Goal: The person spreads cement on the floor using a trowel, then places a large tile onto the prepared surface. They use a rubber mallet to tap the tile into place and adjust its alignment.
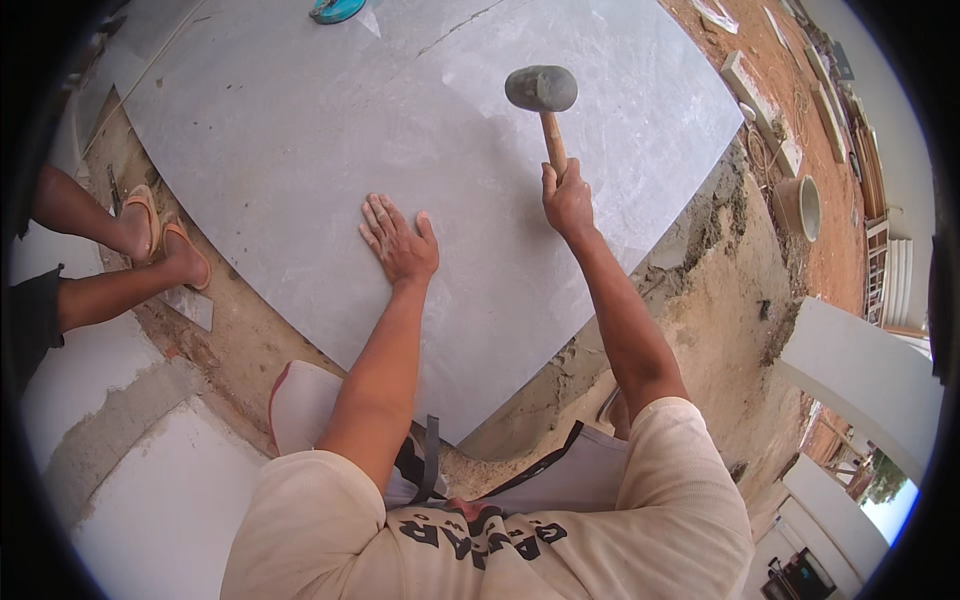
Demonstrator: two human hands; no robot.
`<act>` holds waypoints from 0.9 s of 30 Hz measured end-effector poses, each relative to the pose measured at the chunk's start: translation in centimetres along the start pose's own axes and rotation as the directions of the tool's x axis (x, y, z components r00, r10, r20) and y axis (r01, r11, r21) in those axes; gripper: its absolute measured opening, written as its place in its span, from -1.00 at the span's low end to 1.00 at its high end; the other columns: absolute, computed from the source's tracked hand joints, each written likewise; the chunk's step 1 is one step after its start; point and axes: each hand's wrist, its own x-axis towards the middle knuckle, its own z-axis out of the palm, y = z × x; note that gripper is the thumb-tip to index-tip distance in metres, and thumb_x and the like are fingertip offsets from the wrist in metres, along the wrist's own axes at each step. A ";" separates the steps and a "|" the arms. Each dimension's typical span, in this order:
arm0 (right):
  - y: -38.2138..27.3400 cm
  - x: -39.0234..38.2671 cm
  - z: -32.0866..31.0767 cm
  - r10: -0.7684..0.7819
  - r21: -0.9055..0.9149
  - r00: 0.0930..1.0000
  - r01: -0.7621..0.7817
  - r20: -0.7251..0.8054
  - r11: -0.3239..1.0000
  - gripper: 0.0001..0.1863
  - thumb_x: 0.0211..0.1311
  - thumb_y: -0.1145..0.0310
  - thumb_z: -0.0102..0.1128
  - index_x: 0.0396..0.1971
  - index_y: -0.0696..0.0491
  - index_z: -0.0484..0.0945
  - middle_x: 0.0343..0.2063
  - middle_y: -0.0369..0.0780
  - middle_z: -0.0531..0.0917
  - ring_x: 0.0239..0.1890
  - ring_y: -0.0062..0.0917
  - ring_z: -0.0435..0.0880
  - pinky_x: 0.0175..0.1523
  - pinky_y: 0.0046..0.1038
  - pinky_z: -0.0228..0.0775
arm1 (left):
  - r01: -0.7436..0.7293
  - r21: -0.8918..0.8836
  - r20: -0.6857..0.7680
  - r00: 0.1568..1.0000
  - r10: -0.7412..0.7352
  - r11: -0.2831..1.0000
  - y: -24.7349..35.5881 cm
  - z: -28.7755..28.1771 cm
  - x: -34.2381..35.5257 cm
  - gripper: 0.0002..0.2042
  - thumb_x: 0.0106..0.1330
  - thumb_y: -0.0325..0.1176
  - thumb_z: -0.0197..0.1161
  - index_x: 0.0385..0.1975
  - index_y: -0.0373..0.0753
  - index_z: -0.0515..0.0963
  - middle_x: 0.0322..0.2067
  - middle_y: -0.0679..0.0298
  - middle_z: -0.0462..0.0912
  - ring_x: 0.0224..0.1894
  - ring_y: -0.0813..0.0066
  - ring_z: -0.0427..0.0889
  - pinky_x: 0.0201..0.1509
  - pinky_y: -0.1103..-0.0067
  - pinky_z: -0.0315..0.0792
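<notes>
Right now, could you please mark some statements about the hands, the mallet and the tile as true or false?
1. The right hand holds a rubber mallet by its wooden handle. True.
2. The left hand grips a trowel. False: it lies flat and open on the large grey tile.
3. The mallet head rests on the tile beside the left hand. False: it is beyond the right hand, away from the left.
4. Another person's feet in sandals stand at the tile's left edge. True.
5. A bucket sits on the sandy ground to the right. True.
</notes>
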 end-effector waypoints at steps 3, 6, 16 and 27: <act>2.0 1.4 -6.4 -0.095 0.375 0.980 0.156 -0.176 0.914 -0.45 0.40 -0.10 0.05 -0.38 0.19 0.49 -0.56 0.00 0.61 -0.49 -0.14 0.64 -0.34 -0.17 0.43 | -0.027 0.024 -0.014 1.000 0.027 0.999 -0.2 0.5 0.0 -0.25 0.49 0.01 -0.18 0.45 -0.49 -0.11 0.51 -0.06 -0.19 0.57 0.10 -0.31 0.58 0.17 -0.44; 0.7 -0.6 -12.4 -0.086 0.166 0.910 0.166 -0.406 0.972 -0.52 0.33 -0.04 0.13 -0.18 0.16 0.51 -0.43 -0.10 0.60 -0.30 -0.43 0.62 -0.14 -0.28 0.44 | -0.069 -0.037 -0.049 0.997 0.067 0.997 -0.4 1.3 -0.1 -0.23 0.47 0.01 -0.16 0.44 -0.51 -0.11 0.50 -0.11 -0.19 0.56 0.03 -0.34 0.57 0.13 -0.45; 3.1 -16.5 -11.2 0.092 0.690 0.960 0.123 -0.266 0.714 -0.76 0.38 0.30 0.13 -0.15 0.18 0.48 -0.51 -0.34 0.52 -0.55 -0.68 0.48 -0.50 -0.57 0.32 | -0.164 -0.210 -0.056 0.986 0.156 0.964 -1.1 1.5 -0.3 -0.17 0.45 0.04 -0.17 0.42 -0.59 -0.20 0.47 -0.24 -0.24 0.55 -0.11 -0.40 0.55 0.08 -0.52; 6.9 -30.6 0.8 0.114 0.091 0.901 -0.166 0.418 0.982 -0.59 0.32 0.05 0.22 -0.20 0.14 0.47 -0.56 -0.03 0.63 -0.49 -0.04 0.65 -0.38 -0.17 0.47 | -0.184 -0.307 -0.087 0.982 0.165 0.934 -0.6 0.6 -0.9 -0.15 0.44 0.12 -0.17 0.42 -0.57 -0.14 0.47 -0.23 -0.21 0.55 -0.10 -0.40 0.53 0.06 -0.54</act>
